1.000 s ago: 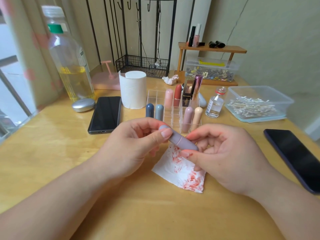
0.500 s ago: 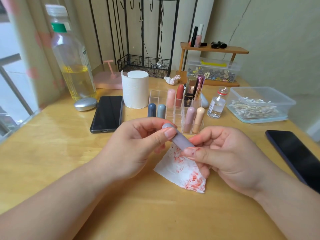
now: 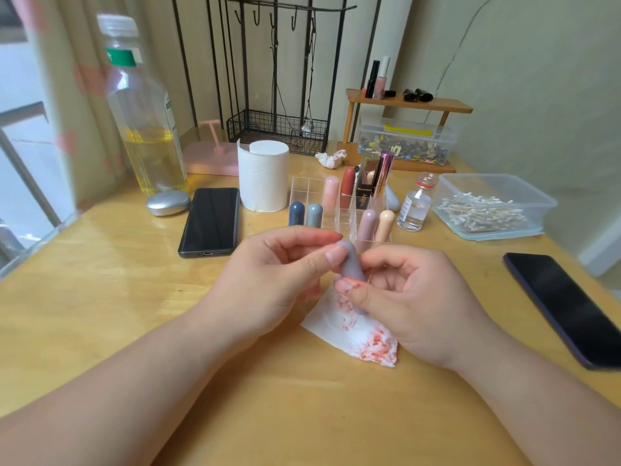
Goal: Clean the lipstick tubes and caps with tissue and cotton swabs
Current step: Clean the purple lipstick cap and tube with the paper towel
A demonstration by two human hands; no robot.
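Lower end of tube (image 3: 350,264) hidden behind right hand (image 3: 420,304); tissue (image 3: 369,344) partly covered; right phone (image 3: 568,307) cut by edge; bottle (image 3: 144,112) blurred.

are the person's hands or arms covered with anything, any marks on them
Both forearms are bare to the frame edge: no sleeves, gloves, watch, bracelets or rings show. The left hand has a short thumbnail with no polish that shows. The right hand has red smears on its thumb tip.
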